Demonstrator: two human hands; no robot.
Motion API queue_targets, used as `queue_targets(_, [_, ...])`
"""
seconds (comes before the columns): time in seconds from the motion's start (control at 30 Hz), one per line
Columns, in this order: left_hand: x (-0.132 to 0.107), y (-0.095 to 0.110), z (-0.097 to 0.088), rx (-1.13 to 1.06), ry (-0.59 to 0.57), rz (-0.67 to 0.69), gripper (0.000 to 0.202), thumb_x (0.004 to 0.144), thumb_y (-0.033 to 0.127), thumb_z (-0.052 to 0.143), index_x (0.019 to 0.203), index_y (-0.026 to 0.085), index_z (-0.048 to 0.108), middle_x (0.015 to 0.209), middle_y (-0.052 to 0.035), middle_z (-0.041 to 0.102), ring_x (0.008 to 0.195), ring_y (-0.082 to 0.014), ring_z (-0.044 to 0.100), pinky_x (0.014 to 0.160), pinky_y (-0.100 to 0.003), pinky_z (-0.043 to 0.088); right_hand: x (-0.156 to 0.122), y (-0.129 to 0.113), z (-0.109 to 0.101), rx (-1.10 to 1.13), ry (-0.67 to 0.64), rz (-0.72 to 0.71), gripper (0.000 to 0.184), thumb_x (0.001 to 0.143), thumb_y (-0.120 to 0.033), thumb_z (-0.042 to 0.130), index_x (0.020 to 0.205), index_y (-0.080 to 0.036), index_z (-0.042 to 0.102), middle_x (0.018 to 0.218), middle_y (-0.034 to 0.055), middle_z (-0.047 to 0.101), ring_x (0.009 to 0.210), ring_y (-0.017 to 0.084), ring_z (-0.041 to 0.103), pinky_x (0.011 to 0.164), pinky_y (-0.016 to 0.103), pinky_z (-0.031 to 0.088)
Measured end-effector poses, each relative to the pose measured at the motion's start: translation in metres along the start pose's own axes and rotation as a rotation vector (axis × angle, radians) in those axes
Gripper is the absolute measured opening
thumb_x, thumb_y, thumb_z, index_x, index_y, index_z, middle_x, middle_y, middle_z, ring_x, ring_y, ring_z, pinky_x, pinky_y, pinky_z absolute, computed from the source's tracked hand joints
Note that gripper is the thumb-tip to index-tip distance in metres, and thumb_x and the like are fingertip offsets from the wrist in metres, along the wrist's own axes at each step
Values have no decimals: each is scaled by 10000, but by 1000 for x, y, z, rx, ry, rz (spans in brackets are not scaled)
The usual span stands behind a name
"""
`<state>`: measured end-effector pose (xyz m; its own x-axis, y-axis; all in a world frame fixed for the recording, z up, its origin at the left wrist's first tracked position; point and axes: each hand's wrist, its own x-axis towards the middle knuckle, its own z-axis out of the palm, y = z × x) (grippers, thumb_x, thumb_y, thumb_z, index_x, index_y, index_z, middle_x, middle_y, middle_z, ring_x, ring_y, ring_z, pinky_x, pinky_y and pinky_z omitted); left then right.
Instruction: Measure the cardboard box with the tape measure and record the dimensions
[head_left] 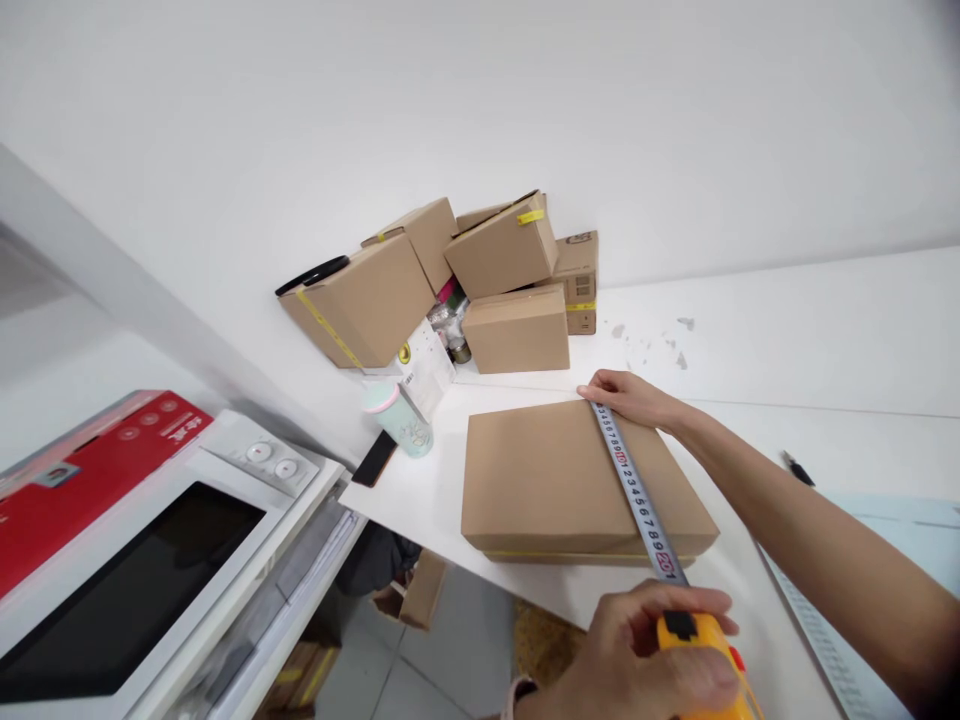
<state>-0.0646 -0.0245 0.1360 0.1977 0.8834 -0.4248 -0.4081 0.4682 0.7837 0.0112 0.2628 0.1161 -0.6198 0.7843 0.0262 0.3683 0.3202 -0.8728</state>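
Observation:
A flat brown cardboard box [547, 480] lies on the white table [787, 340]. A tape measure blade [637, 495] stretches across the box's right part, from far edge to near edge. My right hand [630, 395] reaches in from the right and pins the blade's tip at the far edge, fingers pressed together. My left hand [645, 655], at the bottom, is wrapped round the yellow tape measure case [709, 660] just past the near edge.
Several brown boxes [517, 325] are piled against the wall in the far corner. A mint cup [397, 415] and a black phone [373, 460] lie left of the flat box. A white appliance [150, 560] and red carton [82, 465] sit at left. A cutting mat [885, 560] lies at right.

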Motion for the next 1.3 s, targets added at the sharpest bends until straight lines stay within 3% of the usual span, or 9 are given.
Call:
queue_targets(0.13, [4,-11,3,39,10,-51,981,359,632,957,1204,173,763,1240,-182,705,1134,-386,650,994,-517,473,-6,-2,3,104,-24,-3,589,762,-781,653,700,-224,471,660,-39,440,632,135,380,592,287,293])
queue_targets(0.27, [5,-19,6,-30,50,-55,969,321,599,975,1178,194,775,1199,-159,725,1052,-342,679,954,-482,492,-9,-6,4,206,-39,36,619,715,-759,720,647,-221,422,617,-55,390,590,113,330,559,277,250])
queue_targets(0.53, [3,-24,8,-73,76,-34,881,339,565,988,1126,220,795,1143,-129,739,922,-243,672,888,-412,497,-12,-11,6,246,-1,89,643,656,-770,759,620,-219,430,581,-60,384,548,94,316,524,264,237])
queue_targets(0.8, [2,-15,9,-55,21,-16,838,418,552,979,1157,206,789,1154,-142,729,923,-239,682,911,-406,513,-12,-11,6,272,-1,119,649,663,-772,761,600,-216,433,553,-57,412,523,92,338,514,266,264])
queue_targets(0.97, [-25,-2,-11,-56,-12,180,700,498,535,948,1111,229,806,1133,-116,728,843,-230,680,859,-406,561,-21,-6,2,346,29,188,675,755,-873,570,732,-202,643,702,32,643,631,173,547,576,303,408])
queue_targets(1.03, [-46,3,-28,-27,114,354,689,521,545,944,1134,267,797,1229,-105,703,837,-245,691,820,-402,590,-31,-1,-1,401,10,193,710,801,-876,496,844,-199,706,853,71,720,751,220,631,656,325,470])
queue_targets(1.17, [-85,7,-71,-15,568,653,753,544,696,875,1178,301,775,1225,-91,725,756,-272,715,630,-369,623,-53,14,-1,467,-12,163,534,818,-744,635,855,-213,677,874,39,716,795,220,642,710,322,483])
queue_targets(1.23, [-93,4,-93,-25,763,758,729,569,668,869,1184,290,773,1201,-91,742,833,-291,731,666,-350,632,-59,21,1,502,12,176,483,805,-695,677,823,-213,655,838,25,699,772,214,631,694,319,480])
queue_targets(1.3, [-90,-3,-112,-64,859,800,681,584,620,877,1163,272,783,1200,-94,748,901,-287,736,715,-317,628,-61,25,4,541,24,201,469,818,-679,658,826,-210,664,842,29,705,769,220,631,690,327,484])
